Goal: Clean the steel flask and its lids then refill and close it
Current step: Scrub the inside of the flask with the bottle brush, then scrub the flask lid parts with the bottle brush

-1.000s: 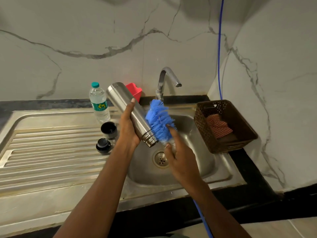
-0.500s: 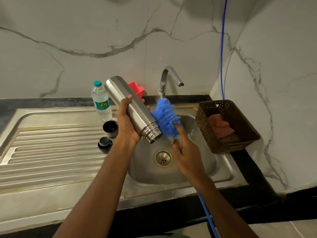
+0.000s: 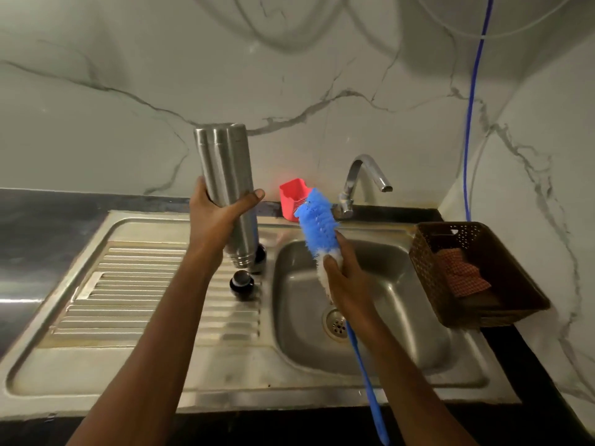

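Observation:
My left hand (image 3: 216, 214) grips the steel flask (image 3: 225, 175) around its middle and holds it upside down, nearly upright, mouth down over the draining board. My right hand (image 3: 346, 278) holds the blue bottle brush (image 3: 317, 222) just below its bristles, over the sink basin, apart from the flask. The brush's long blue handle (image 3: 367, 381) runs down past my wrist. Two black lids lie on the draining board: one (image 3: 241, 281) in plain view, the other (image 3: 259, 257) partly hidden behind the flask's mouth.
The steel sink (image 3: 418, 333) has a drain (image 3: 335, 321) and a tap (image 3: 357, 185) at the back. A red holder (image 3: 291, 196) stands by the wall. A brown basket (image 3: 502, 252) with a checked cloth sits at the right. The ribbed draining board (image 3: 145, 294) lies left.
The flask has swung from a tilt beside the brush to nearly upright and higher, moving left over the draining board. The brush has come away from it. The water bottle is now hidden.

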